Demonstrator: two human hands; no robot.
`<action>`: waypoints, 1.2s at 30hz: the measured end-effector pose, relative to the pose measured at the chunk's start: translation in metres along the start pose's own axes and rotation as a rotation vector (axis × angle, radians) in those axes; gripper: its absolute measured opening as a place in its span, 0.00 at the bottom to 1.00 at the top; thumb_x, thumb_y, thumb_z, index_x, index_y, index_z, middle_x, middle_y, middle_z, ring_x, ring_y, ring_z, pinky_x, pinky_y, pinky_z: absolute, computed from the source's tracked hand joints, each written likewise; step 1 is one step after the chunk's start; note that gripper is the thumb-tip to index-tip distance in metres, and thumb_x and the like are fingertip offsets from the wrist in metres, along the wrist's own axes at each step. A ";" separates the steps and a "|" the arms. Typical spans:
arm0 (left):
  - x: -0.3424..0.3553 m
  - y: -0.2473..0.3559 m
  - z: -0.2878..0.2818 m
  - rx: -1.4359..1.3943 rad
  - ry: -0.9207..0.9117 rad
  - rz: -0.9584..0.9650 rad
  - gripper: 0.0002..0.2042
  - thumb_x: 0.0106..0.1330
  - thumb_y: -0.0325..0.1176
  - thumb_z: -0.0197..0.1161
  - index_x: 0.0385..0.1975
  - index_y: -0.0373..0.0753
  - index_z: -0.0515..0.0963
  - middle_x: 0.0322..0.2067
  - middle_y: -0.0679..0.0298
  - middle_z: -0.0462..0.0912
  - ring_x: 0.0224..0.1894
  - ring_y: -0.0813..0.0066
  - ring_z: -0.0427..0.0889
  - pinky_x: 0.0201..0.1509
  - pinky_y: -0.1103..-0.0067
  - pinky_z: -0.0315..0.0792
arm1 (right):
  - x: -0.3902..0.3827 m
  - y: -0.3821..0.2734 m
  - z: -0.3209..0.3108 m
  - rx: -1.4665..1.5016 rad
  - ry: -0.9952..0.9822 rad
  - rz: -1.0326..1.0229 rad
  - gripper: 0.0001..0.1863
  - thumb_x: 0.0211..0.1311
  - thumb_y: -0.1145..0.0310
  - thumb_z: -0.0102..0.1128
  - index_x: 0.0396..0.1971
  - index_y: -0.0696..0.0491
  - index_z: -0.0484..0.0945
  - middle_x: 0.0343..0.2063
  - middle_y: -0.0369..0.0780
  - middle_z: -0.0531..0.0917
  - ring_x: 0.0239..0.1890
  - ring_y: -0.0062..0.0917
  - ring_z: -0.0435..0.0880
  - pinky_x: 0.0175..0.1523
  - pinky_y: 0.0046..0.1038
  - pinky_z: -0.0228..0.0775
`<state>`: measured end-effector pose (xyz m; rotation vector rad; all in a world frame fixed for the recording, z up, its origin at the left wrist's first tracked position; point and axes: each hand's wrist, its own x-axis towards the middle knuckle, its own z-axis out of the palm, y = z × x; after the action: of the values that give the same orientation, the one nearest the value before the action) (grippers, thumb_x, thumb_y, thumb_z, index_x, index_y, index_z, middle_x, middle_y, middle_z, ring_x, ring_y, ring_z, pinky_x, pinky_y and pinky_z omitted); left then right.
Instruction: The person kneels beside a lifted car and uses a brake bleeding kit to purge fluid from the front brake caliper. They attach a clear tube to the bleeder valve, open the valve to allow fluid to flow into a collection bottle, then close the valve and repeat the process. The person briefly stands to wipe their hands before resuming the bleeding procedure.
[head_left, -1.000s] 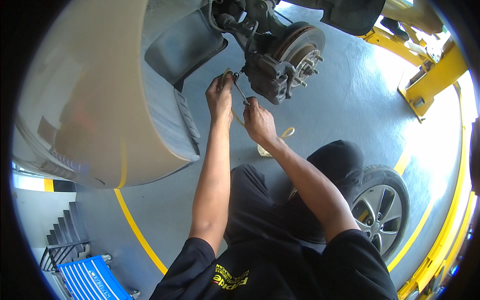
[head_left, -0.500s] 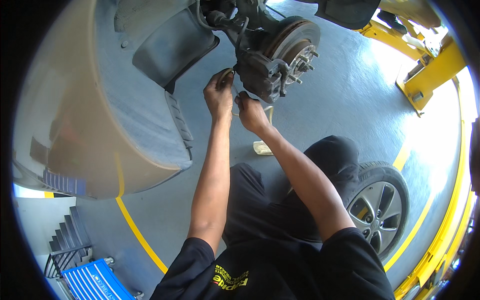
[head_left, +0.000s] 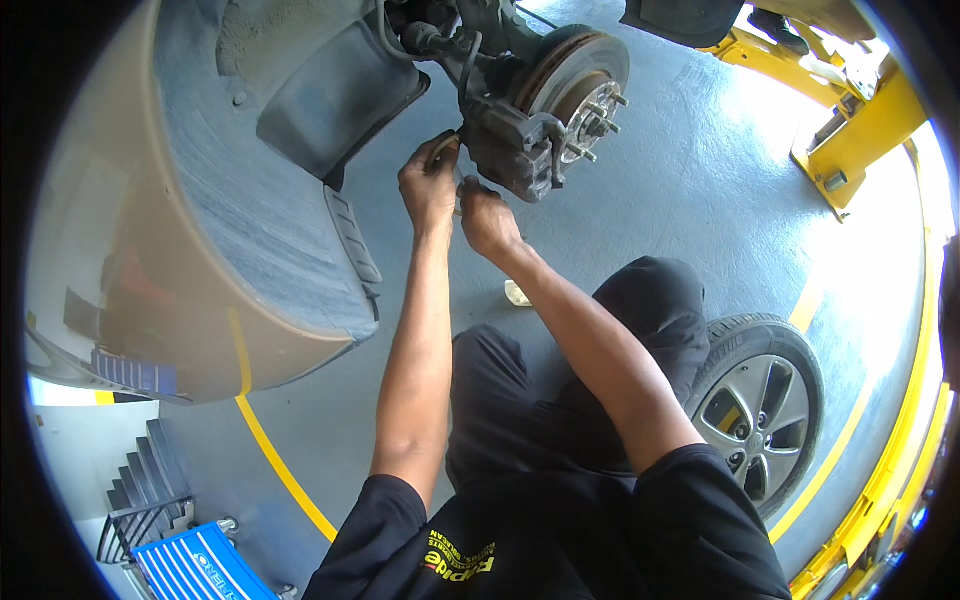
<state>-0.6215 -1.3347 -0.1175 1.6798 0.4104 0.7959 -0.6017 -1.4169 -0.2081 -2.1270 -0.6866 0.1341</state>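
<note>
A brake caliper (head_left: pixel 512 152) sits over the rusty-edged brake disc (head_left: pixel 590 75), whose hub has bare wheel studs. Just left of the caliper, my left hand (head_left: pixel 428 185) is closed, pinching a thin yellowish hose (head_left: pixel 440 146) close to the caliper's back side. My right hand (head_left: pixel 488 218) is closed below the caliper, beside the left one. Its fingers are curled around a slim metal tool, mostly hidden by the hand. On the floor beneath stands a small clear container (head_left: pixel 516 293) with pale contents, partly covered by my right forearm.
A removed wheel (head_left: pixel 755 425) lies at my right, next to my knee. The beige car bumper (head_left: pixel 190 250) and fender liner curve along the left. Yellow lift parts (head_left: pixel 865 145) stand at the right. A blue tool cabinet (head_left: pixel 205 565) and stairs are at lower left.
My right hand has shifted slightly left and down and has turned, hiding more of the metal tool and hose. My left hand stays at the caliper. The whole view has moved a little.
</note>
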 end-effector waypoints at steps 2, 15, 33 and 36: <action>-0.002 -0.001 -0.003 0.012 0.015 0.022 0.14 0.74 0.33 0.65 0.52 0.33 0.86 0.48 0.58 0.91 0.54 0.68 0.87 0.64 0.72 0.74 | 0.001 0.003 0.000 0.058 0.072 -0.059 0.10 0.74 0.69 0.50 0.49 0.57 0.72 0.40 0.55 0.85 0.45 0.56 0.85 0.48 0.54 0.77; -0.011 0.006 -0.015 0.314 0.051 0.135 0.11 0.80 0.34 0.56 0.48 0.34 0.82 0.35 0.61 0.90 0.41 0.64 0.87 0.50 0.68 0.76 | 0.001 -0.005 -0.006 -0.056 -0.018 -0.030 0.11 0.66 0.77 0.52 0.47 0.60 0.72 0.47 0.54 0.83 0.52 0.48 0.86 0.55 0.46 0.81; -0.013 -0.009 0.001 0.268 0.154 0.196 0.08 0.77 0.29 0.62 0.45 0.30 0.83 0.42 0.55 0.89 0.44 0.65 0.87 0.55 0.71 0.77 | 0.000 0.004 -0.005 -0.010 0.034 -0.064 0.10 0.66 0.76 0.55 0.45 0.60 0.71 0.43 0.58 0.83 0.49 0.56 0.85 0.50 0.51 0.79; -0.014 -0.010 0.004 0.240 0.153 0.219 0.06 0.75 0.24 0.60 0.43 0.29 0.82 0.41 0.52 0.89 0.44 0.59 0.88 0.52 0.68 0.79 | -0.001 0.005 -0.006 -0.022 0.050 -0.092 0.10 0.66 0.75 0.55 0.45 0.60 0.71 0.43 0.58 0.83 0.47 0.56 0.85 0.49 0.51 0.80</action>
<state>-0.6274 -1.3444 -0.1314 1.9157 0.4462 1.0755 -0.5982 -1.4236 -0.2083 -2.1081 -0.7586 0.0232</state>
